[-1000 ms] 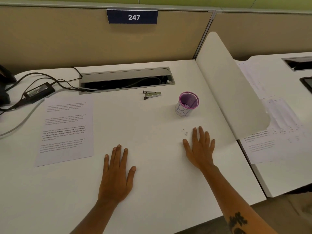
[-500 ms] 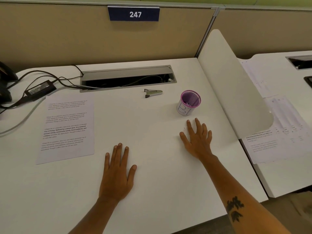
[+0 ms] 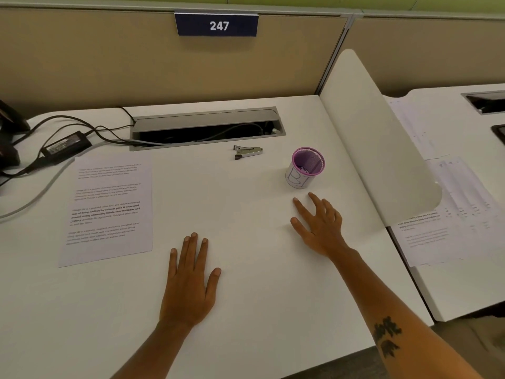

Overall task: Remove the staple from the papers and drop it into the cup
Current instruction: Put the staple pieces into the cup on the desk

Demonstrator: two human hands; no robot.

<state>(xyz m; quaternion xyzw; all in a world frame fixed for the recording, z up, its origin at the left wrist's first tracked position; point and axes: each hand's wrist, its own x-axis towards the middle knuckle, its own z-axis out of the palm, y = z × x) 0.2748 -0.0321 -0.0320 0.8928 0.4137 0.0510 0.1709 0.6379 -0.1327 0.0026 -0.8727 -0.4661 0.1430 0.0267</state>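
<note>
Far left of frame: black power adapter (image 3: 65,144) with cables, on the white surface (image 3: 246,214). Just right of it, printed papers (image 3: 108,209) lie flat, left-center; staple too small to make out. Lower center: left hand (image 3: 188,280) flat, palm down, fingers together, holding nothing. Upper center: staple remover (image 3: 247,152) lies below the cable tray (image 3: 207,127); sign 247 (image 3: 217,25) on the partition above. Right of center: purple mesh cup (image 3: 306,168) upright. Just below it, right hand (image 3: 319,225), fingers spread, empty.
</note>
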